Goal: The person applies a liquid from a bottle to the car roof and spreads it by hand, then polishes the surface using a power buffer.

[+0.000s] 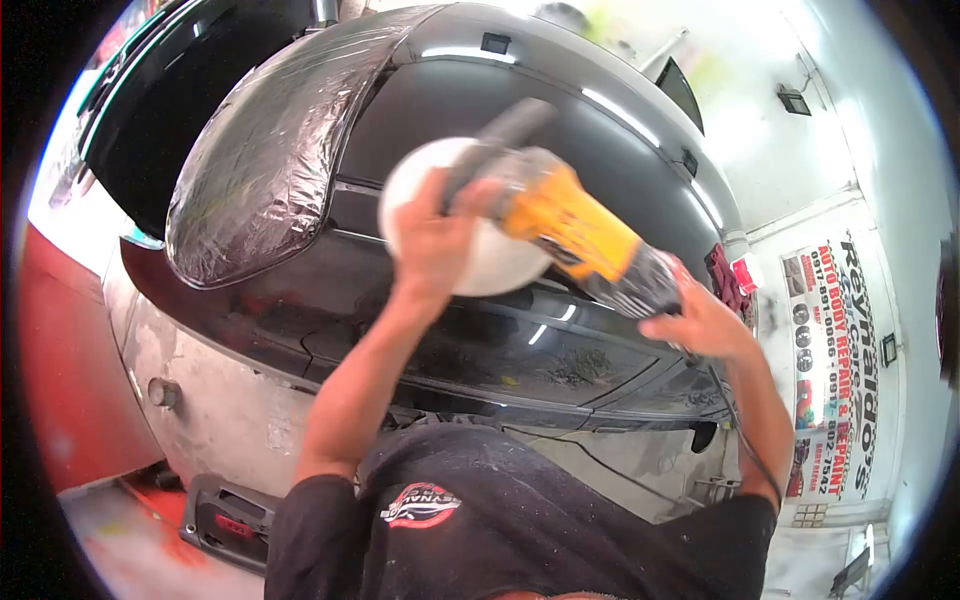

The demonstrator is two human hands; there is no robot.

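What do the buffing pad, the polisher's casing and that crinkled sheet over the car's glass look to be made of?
Buffing pad: foam or wool, too blurred to tell; white, without shine.
Polisher casing: probably hard plastic, judging by its moulded, solid yellow body.
Sheet: likely thin plastic film, glossy, see-through and wrinkled.

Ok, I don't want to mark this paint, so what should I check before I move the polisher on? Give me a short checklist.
1. Grip: left hand at the front, right hand at the rear of the polisher. Ok.
2. Cord away from the pad: it hangs by the right arm. Ok.
3. Film spread over the glass: ok.
4. Pad flat on the paint: cannot tell, it is blurred and partly hidden.
5. Speckled patch on the car's side free of grit: cannot tell, it may be dirt or a reflection.
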